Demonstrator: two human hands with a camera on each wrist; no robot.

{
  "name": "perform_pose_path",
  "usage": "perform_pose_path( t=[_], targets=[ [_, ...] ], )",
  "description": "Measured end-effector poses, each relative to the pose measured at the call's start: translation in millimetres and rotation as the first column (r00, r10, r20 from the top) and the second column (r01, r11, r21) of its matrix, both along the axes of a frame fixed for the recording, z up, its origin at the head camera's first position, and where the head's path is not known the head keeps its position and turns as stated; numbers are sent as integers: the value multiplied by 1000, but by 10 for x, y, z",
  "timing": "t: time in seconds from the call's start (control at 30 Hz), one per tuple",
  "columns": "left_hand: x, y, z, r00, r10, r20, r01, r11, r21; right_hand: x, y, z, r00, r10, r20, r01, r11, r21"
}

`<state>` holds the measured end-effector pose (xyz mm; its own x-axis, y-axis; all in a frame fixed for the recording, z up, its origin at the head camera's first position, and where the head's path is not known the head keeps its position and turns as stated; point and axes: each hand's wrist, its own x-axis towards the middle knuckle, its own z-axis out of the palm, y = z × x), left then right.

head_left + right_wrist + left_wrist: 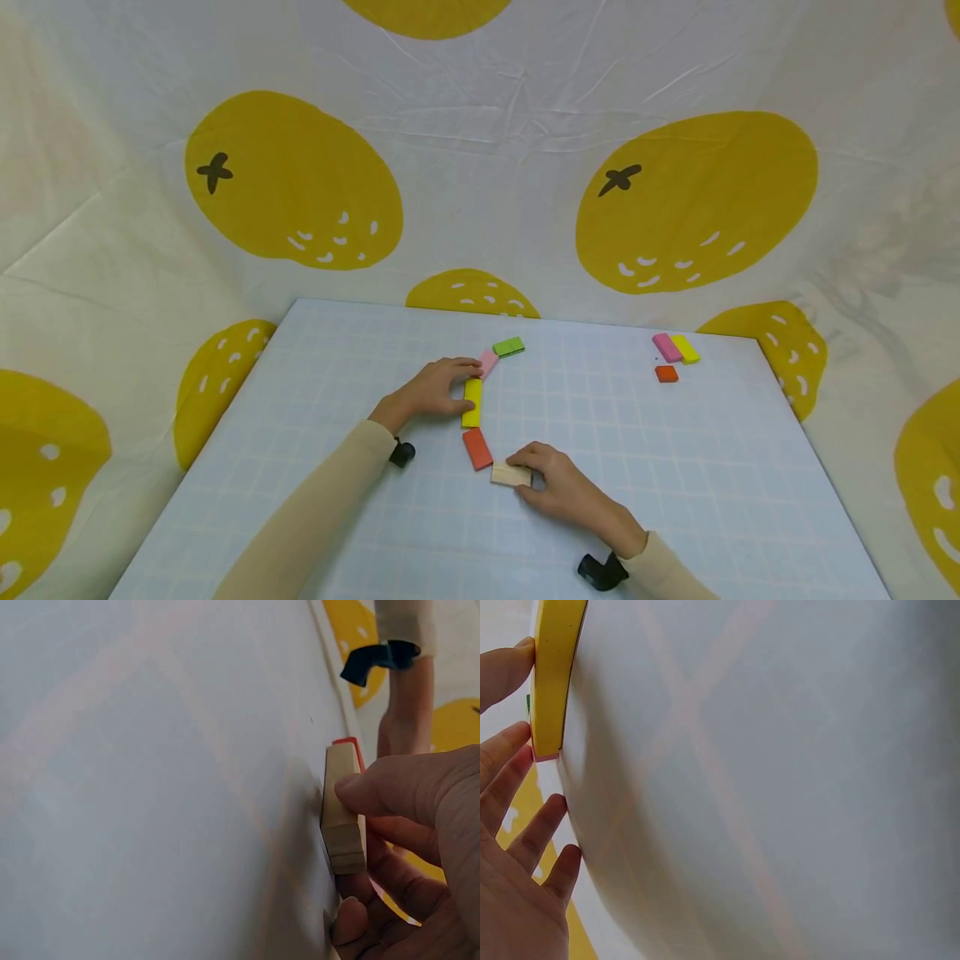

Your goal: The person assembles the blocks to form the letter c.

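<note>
Small flat blocks form a curved line on the table. My left hand (435, 389) rests by the yellow block (472, 391), its thumb and a finger touching the block with fingers spread and only slightly bent. Other fingertips lie close to the light pink block (489, 361). A green block (509, 347) lies at the far end. Below the yellow one is a red-orange block (477, 449). At the near end my right hand (561, 485) pinches a plain wooden block (345, 847) between thumb and fingers; its corner is close to the red-orange block.
At the far right of the table (675, 483) lie a pink block (666, 347), a yellow block (685, 349) and an orange-red block (666, 374). A white cloth (480, 200) with yellow fruit prints hangs behind the table. Each wrist carries a black camera.
</note>
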<state>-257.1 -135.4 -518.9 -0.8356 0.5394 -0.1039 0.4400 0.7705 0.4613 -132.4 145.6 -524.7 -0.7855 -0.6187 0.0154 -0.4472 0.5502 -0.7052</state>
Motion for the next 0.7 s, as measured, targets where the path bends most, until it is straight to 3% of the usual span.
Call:
perform_pose_path(
  t=[0.5,0.7],
  targets=[
    [8,-3,25,1000,-8,-5,8,1000,-19,0,11,14,1000,10,-1,-10,1000,1],
    [6,0,28,1000,-4,1,4,1000,-18,-37,68,55,998,-48,42,47,998,37]
  ],
)
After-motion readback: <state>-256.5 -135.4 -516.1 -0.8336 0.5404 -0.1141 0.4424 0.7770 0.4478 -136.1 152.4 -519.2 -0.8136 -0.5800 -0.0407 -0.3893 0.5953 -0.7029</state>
